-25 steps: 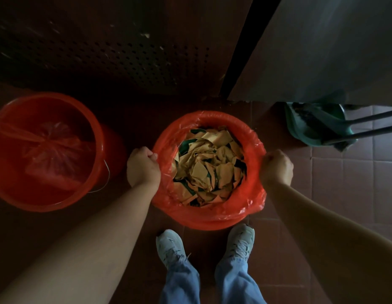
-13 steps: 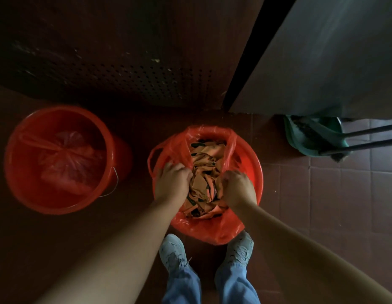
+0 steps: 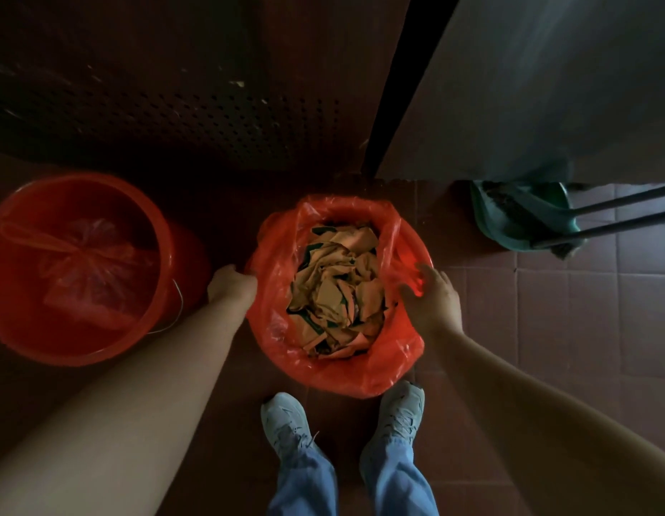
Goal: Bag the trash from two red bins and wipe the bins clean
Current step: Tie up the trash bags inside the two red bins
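Standing over the middle of a tiled floor (image 3: 547, 310), a person looks straight down at a red bin (image 3: 422, 251) lined with a red bag (image 3: 334, 370). It sits just ahead of two pale shoes (image 3: 286, 422) and blue trouser legs (image 3: 304, 486). The bag's mouth faces up at the camera and is drawn into an oval. Its long axis runs from the person's feet toward the dark perforated panel (image 3: 174, 117) behind, and its short axis lies between the two hands. Tan paper scraps (image 3: 334, 292) with dark green edges fill it nearly to the brim.

The left hand (image 3: 232, 286) is curled into a fist on the bag's left edge and grips the film there. The right hand (image 3: 433, 296) is blurred. Its fingers are uncurled and spread, and their tips rest against the plastic on the bag's right side.

Well to the left stands a second red bin (image 3: 10, 329), upright with its mouth also facing up. A knotted red bag (image 3: 88, 270) lies at its bottom, and a thin wire handle (image 3: 178, 303) hangs at its right side.

At the far right a green dustpan (image 3: 509, 217) rests at the foot of a grey wall (image 3: 528, 87). Two dark handles (image 3: 621, 206) lead away from it toward the right edge.
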`<action>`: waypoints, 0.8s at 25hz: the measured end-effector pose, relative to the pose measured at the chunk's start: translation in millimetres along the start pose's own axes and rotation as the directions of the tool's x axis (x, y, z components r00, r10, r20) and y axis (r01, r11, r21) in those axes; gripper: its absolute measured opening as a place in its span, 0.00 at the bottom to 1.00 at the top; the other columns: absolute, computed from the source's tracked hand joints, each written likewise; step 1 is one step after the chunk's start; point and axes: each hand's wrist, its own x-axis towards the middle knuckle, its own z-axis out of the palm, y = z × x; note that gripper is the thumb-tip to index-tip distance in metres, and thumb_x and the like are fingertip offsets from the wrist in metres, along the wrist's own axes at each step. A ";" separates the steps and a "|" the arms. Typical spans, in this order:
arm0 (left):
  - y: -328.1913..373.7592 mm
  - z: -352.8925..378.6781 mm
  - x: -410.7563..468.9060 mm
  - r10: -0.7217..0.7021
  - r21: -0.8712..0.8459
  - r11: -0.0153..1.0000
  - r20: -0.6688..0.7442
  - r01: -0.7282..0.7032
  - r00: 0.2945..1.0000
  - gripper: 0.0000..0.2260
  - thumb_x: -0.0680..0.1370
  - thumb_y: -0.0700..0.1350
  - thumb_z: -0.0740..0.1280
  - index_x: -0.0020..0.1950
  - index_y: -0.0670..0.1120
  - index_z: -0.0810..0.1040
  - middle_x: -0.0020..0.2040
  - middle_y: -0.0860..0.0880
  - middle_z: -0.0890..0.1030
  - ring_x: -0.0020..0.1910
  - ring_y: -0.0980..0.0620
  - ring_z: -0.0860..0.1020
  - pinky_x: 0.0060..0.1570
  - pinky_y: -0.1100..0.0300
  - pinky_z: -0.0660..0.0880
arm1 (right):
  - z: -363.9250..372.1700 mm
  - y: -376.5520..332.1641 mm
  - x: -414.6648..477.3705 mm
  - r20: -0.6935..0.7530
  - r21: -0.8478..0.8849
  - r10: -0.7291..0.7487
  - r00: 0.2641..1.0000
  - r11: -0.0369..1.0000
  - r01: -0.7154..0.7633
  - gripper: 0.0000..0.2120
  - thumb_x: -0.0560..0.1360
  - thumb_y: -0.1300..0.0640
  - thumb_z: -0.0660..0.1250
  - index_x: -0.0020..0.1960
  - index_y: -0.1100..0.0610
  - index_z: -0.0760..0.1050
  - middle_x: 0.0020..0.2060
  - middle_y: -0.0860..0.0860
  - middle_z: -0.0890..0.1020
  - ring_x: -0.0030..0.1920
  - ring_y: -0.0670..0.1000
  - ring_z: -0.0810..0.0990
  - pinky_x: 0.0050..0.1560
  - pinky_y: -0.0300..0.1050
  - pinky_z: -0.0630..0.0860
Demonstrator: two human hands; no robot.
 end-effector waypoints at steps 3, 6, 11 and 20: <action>-2.1 -0.3 3.2 0.002 -0.198 0.980 -0.011 -0.004 1.000 0.16 0.78 0.45 0.69 0.65 0.47 0.80 0.58 0.41 0.83 0.53 0.42 0.83 0.56 0.47 0.81 | 5.9 -3.7 7.3 0.016 0.055 0.072 0.997 0.996 -0.073 0.24 0.79 0.51 0.69 0.73 0.52 0.72 0.61 0.53 0.80 0.56 0.53 0.81 0.51 0.43 0.75; 2.3 -5.8 -2.9 0.016 -0.237 0.971 -0.076 -0.033 0.997 0.10 0.78 0.47 0.70 0.58 0.47 0.82 0.53 0.43 0.84 0.51 0.43 0.83 0.55 0.47 0.81 | 2.5 -10.8 8.6 0.013 0.061 0.218 0.976 0.974 -0.218 0.12 0.79 0.54 0.66 0.60 0.54 0.81 0.46 0.53 0.83 0.40 0.51 0.78 0.36 0.38 0.70; 42.9 -37.7 -34.0 0.141 -0.532 0.842 0.050 -0.093 0.989 0.03 0.81 0.45 0.67 0.48 0.49 0.80 0.39 0.50 0.82 0.39 0.53 0.81 0.44 0.57 0.78 | -22.3 -38.3 -0.2 -0.023 0.297 0.292 0.956 0.915 -0.272 0.12 0.78 0.52 0.61 0.42 0.55 0.80 0.35 0.52 0.82 0.36 0.53 0.80 0.32 0.41 0.69; 99.8 -76.7 -126.4 0.369 -0.506 0.830 0.185 -0.233 0.911 0.06 0.81 0.39 0.66 0.45 0.44 0.80 0.35 0.48 0.77 0.28 0.56 0.76 0.31 0.68 0.73 | -73.4 -93.0 -31.5 0.054 0.489 0.209 0.976 0.847 -0.208 0.20 0.72 0.44 0.65 0.38 0.63 0.75 0.26 0.48 0.77 0.26 0.47 0.74 0.26 0.42 0.70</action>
